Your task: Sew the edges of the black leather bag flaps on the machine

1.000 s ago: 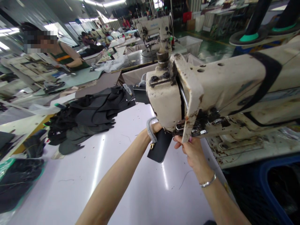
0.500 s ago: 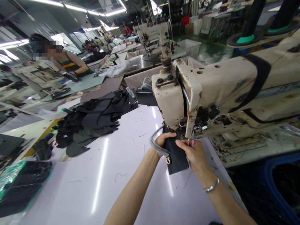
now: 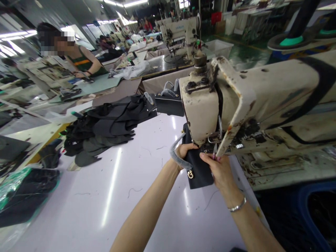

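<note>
A black bag piece (image 3: 200, 169) with gold rings and a plastic-wrapped handle (image 3: 175, 150) lies under the head of a worn cream sewing machine (image 3: 201, 112). My left hand (image 3: 183, 153) grips its left side, thumb on top near the needle area, fingers partly hidden behind the handle. On the right side, my right hand (image 3: 219, 169) holds the same piece, its thumb and index finger near the presser foot. Small pink-handled scissors (image 3: 215, 155) sit in my right hand too, pointing up.
A heap of black cut pieces (image 3: 105, 129) lies on the white table (image 3: 136, 217). Behind the machine head stands another black bag (image 3: 169, 104). A plastic-wrapped black bundle (image 3: 26, 196) is at the left edge. A person (image 3: 84, 63) works at the back left.
The black piece has moved slightly further up under the machine head, with both hands still on it. The view has shifted, so the machine appears further right and larger.
</note>
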Tool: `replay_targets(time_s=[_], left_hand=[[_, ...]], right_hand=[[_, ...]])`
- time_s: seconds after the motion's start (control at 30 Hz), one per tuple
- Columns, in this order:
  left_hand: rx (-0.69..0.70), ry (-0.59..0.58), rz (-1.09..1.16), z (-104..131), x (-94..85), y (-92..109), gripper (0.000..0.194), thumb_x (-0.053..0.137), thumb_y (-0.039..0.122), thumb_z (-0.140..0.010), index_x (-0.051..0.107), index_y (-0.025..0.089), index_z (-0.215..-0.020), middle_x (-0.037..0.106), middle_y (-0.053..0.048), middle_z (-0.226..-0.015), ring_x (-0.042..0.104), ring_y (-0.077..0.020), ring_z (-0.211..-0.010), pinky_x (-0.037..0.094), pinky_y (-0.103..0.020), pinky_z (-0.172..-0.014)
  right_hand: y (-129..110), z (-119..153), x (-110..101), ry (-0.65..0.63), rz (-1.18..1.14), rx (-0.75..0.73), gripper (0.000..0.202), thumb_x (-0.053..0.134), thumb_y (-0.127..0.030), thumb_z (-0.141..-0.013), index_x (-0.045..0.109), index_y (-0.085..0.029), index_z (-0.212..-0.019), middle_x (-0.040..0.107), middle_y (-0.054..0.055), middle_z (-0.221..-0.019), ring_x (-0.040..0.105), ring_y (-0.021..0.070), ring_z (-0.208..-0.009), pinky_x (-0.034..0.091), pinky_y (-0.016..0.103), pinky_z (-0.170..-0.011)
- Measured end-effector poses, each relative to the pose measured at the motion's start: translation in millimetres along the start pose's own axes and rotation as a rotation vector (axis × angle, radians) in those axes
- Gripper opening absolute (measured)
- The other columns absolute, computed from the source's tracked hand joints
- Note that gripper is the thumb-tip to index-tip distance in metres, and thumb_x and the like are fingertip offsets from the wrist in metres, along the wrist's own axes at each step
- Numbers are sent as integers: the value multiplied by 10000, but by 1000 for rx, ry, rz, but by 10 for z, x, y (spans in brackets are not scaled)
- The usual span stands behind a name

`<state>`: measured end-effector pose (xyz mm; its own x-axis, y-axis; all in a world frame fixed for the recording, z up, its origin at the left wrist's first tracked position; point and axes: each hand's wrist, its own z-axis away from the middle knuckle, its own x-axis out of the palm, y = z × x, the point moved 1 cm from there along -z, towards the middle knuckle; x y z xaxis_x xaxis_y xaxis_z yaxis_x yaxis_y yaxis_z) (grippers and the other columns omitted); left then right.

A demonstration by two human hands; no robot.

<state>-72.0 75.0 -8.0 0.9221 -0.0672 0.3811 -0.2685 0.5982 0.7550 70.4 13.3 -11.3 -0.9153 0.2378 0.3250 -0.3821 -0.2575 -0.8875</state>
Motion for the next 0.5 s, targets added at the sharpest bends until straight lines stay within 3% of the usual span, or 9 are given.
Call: replay_targets(time_s=[0.2,0.5], left_hand=[[-28,4,26,11,0,18,297,776,225,-665,770,188,-959,809,-75,-847,775,-372,-986,609,-550,-976],[-49,-40,37,-26,-18,-9,262,788,246,-674,771,192,-930,815,-95,-881,764,-393,-1034,614,-551,-965]], right_hand=[[-12,-3,9,8,-6,-42,201,905,-343,-660,784,-193,-715,762,27,-785,659,219,-763,522,365,-779],[-39,-2,14,33,40,25,280,912,-401,-625,754,-174,-669,714,22,-686,609,197,-664,484,350,-688]])
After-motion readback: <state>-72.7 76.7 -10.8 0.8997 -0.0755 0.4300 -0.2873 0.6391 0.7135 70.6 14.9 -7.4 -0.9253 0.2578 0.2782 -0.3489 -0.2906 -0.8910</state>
